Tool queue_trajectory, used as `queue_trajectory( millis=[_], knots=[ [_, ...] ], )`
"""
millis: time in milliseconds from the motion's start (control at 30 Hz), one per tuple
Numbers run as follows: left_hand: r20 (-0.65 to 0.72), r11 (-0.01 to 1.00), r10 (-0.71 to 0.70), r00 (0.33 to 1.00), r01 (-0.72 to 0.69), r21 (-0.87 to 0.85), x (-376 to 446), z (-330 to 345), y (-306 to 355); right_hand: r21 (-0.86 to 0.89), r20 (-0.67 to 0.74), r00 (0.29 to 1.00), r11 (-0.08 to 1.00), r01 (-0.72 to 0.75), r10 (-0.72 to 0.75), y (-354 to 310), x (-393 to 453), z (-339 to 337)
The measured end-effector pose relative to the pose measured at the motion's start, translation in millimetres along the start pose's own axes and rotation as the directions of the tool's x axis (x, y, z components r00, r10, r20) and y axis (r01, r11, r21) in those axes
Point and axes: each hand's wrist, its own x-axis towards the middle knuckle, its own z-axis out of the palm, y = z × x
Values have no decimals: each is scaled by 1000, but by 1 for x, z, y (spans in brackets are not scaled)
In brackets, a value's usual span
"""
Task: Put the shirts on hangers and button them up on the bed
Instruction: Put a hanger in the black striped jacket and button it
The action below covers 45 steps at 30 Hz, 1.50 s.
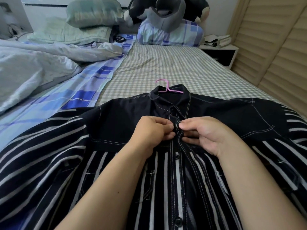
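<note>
Pinching the front placket of a black shirt [116, 123] between curled fingertips, the left hand [149, 131] and right hand [202, 135] meet at its chest. This shirt has a plain dark yoke, white contrast stitching and white-striped body and sleeves. It lies face up on the bed [166, 67], its collar beyond the fingers around a pink hanger [166, 87]. Two black buttons [178, 220] sit nearer than the fingers. Farther off are a grey gingham sheet, rumpled duvet [33, 63], pillows [94, 13] and a louvred wardrobe door [274, 47]. Any button between the fingertips is hidden, and the shirt's hem is cut off.
</note>
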Motion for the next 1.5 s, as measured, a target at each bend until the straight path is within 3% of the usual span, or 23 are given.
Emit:
queue_trajectory(
  millis=[567,833,1000,1100,1267,1333,1433,1500],
  knots=[
    [-6,1000,6,1000,-6,16,0,-1,5,-30,-26,999,998,46,-47,-6,-10,6],
    [-58,998,51,997,-50,23,-2,3,3,-127,7,996,988,88,-88,-8,-13,9],
    [-96,990,81,992,-68,124,-3,6,4,-217,-37,988,966,140,-152,-7,-14,16],
    [-94,955,144,985,-113,275,-4,5,2,-316,-63,975,930,185,-215,-7,-17,19],
    [-244,936,191,951,-101,337,-2,10,-1,-404,-56,959,885,233,-278,-6,-18,23],
    [-257,938,201,945,-110,328,-2,12,-2,-523,-72,936,812,259,-345,-2,-15,26],
    [-279,935,237,930,-141,325,-3,12,-2,-735,-81,852,608,299,-517,-1,-13,32],
    [-281,939,255,925,-167,302,-3,11,-3,-740,-84,831,593,318,-550,-1,-12,32]
  ],
)
